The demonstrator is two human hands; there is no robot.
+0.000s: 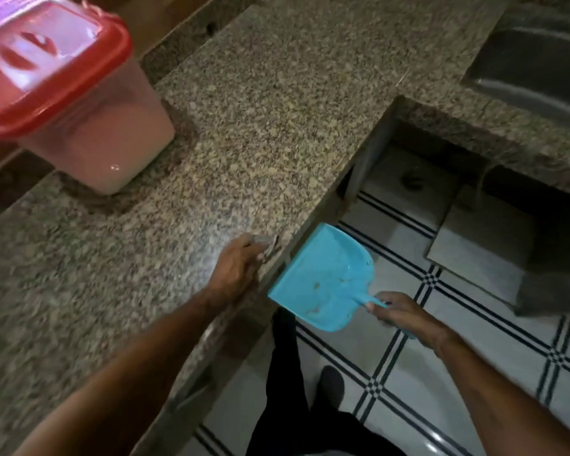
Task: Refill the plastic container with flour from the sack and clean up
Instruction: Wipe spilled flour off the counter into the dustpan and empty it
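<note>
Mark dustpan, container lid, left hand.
dustpan (323, 278), head view, middle of the blue tray.
container lid (46, 60), head view, clear centre panel.
left hand (236, 269), head view, back of the hand at the counter edge.

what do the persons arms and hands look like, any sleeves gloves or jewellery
Both forearms are bare all the way to the bottom edge of the picture, with no sleeve showing. The left hand and right hand wear no gloves. No watch, bracelet or ring is visible, though the picture is dim and blurred, so something small could be missed.
</note>
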